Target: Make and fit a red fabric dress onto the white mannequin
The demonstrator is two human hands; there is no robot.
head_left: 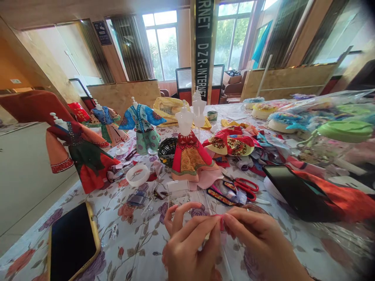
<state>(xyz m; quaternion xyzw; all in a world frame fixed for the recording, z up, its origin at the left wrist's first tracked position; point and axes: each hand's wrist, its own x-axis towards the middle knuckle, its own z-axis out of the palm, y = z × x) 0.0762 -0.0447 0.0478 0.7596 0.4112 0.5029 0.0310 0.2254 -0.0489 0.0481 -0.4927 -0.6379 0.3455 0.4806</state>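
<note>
My left hand (191, 238) and my right hand (254, 234) meet low in the middle, fingertips pinched together. Between them is a small piece of red fabric (221, 223), mostly hidden by the fingers. Just beyond stands a white mini mannequin (185, 119) in a red and gold skirt (189, 160), its upper body bare. A clear plastic box (177, 187) lies in front of the skirt, with small beads around it. Red-handled scissors (246, 187) rest to the right beside patterned trim strips (219, 196).
Dressed mini mannequins stand at left, one in a blue jacket (140, 119). A phone (74, 242) lies front left, near a white tape ring (137, 175). A black basket (167, 151), fabric scraps (263, 152), a dark tablet-like device (295, 191) and a green-lidded jar (342, 130) are also on the table.
</note>
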